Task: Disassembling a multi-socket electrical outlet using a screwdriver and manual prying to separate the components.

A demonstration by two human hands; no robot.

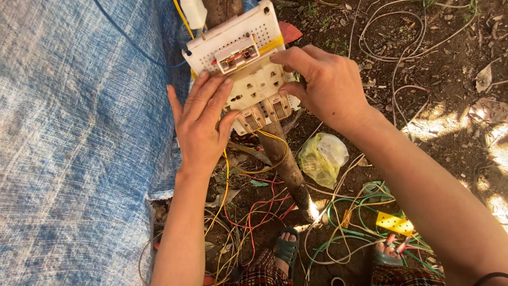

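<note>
- Switchboard (pixel 248 69), white and cream with sockets and switches, sits tilted against a wooden post (pixel 288 169), between the two hands and touching both.
- Blue tarp (pixel 74 143) fills the ground to the left of the left hand.
- Left hand (pixel 201 124) lies flat and open, fingers stretched together, pressed against the board's lower left edge; it grips nothing.
- Yellow wire (pixel 226 180) hangs down from the board just beside the left wrist, into a tangle of red, yellow and white wires (pixel 254 222) below it.
- Right hand (pixel 325 87) bends over the board's right side, thumb and fingertips pinching its edge.
- Crumpled yellow plastic bag (pixel 323 156) lies on the soil just below the right wrist.
- Green and white wires (pixel 360 217) coil under the right forearm, near a small yellow perforated strip (pixel 394 223).
- Loose pale cables (pixel 397 47) loop over bare dirt to the right of the right hand.
</note>
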